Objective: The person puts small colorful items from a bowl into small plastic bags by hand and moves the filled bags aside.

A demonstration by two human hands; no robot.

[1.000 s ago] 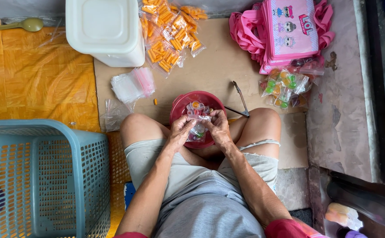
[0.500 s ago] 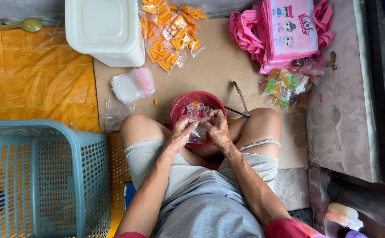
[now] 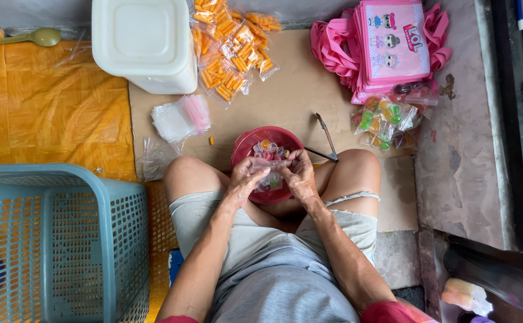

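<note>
Both hands gripping a small clear bag over the red bowl.
Left hand (image 3: 244, 179) and right hand (image 3: 300, 176) have fingers closed on the clear bag (image 3: 269, 167) of coloured sweets, directly above the red bowl (image 3: 255, 146) between the knees, on the cardboard sheet (image 3: 285, 96).

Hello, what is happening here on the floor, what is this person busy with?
A person sits on a cardboard sheet with a red bowl of small colourful sweets between the knees. The left hand and right hand together hold a small clear bag with some sweets inside, over the bowl. Filled bags lie nearby, beside pink tote bags.
</note>
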